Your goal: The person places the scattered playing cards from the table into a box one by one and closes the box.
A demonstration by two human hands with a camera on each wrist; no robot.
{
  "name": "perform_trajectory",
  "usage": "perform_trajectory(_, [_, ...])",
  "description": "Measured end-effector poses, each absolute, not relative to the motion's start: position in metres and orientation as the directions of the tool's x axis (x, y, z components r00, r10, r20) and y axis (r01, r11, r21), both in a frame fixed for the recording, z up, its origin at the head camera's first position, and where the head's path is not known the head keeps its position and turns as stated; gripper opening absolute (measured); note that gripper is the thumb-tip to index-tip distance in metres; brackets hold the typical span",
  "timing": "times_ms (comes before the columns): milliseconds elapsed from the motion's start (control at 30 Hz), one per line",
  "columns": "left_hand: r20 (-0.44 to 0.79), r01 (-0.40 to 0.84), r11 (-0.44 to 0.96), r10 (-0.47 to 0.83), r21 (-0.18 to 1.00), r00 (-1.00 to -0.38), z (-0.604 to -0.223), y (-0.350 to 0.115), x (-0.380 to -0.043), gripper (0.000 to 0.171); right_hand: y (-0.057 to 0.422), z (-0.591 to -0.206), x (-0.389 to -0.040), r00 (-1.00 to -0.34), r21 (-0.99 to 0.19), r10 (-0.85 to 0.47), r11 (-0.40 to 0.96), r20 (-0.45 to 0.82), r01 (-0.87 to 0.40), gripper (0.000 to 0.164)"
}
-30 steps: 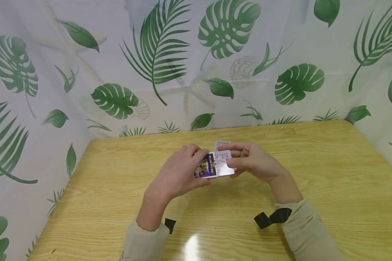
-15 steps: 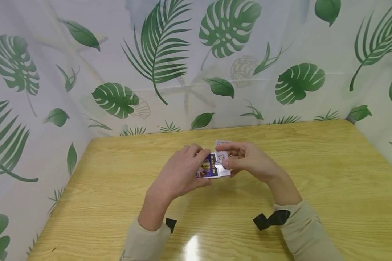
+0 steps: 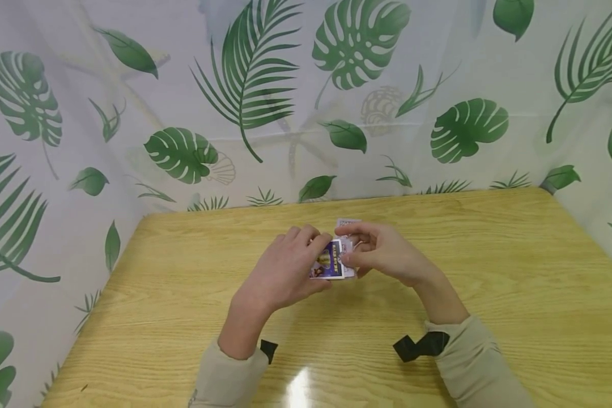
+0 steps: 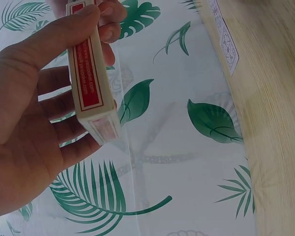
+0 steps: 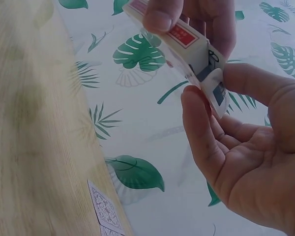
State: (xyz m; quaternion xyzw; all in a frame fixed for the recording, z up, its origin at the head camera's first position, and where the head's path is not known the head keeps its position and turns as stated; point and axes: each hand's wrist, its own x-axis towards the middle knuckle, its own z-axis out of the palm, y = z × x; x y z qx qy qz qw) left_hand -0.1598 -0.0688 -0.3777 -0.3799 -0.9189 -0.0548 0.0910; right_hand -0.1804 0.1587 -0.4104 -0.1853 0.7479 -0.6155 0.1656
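Note:
A card box, purple on top in the head view [image 3: 328,262] and red-and-white along its side in the left wrist view [image 4: 90,73], is gripped between the thumb and fingers of my left hand [image 3: 280,272]. Playing cards [image 3: 349,272] stick out a short way from its right end. My right hand [image 3: 395,255] pinches these cards at the box's mouth; the right wrist view shows the rounded card ends [image 5: 218,98] between thumb and finger. The rest of the cards is hidden inside the box. Both hands are raised over the table.
Patterned-back cards [image 3: 348,221] lie on the wooden table [image 3: 194,328] just beyond my right fingers, also visible in the right wrist view as cards [image 5: 106,209] near the table's edge. A white leaf-print cloth [image 3: 285,141] hangs behind the table.
The protruding cards have slid left into the box, so much less of them shows. My right hand has moved slightly left with them; my left hand holds the box almost in place.

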Motion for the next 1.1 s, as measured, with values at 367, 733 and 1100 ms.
perform_trajectory(367, [0.227,0.716,0.698,0.696,0.009,-0.681,-0.38,-0.07,-0.162,0.072,0.157,-0.409,-0.182,-0.879,-0.986,-0.474,0.16,-0.037,-0.045,0.06])
perform_trajectory(733, [0.224,0.716,0.695,0.69,0.063,-0.689,-0.379,-0.068,-0.162,0.073,0.173,-0.418,-0.189,-0.838,-1.0,-0.545,0.022,-0.003,-0.01,0.056])
perform_trajectory(1100, [0.244,0.73,0.679,0.697,0.078,-0.674,-0.378,-0.069,-0.161,0.071,0.173,-0.42,-0.189,-0.827,-0.998,-0.562,-0.057,0.018,0.016,0.058])
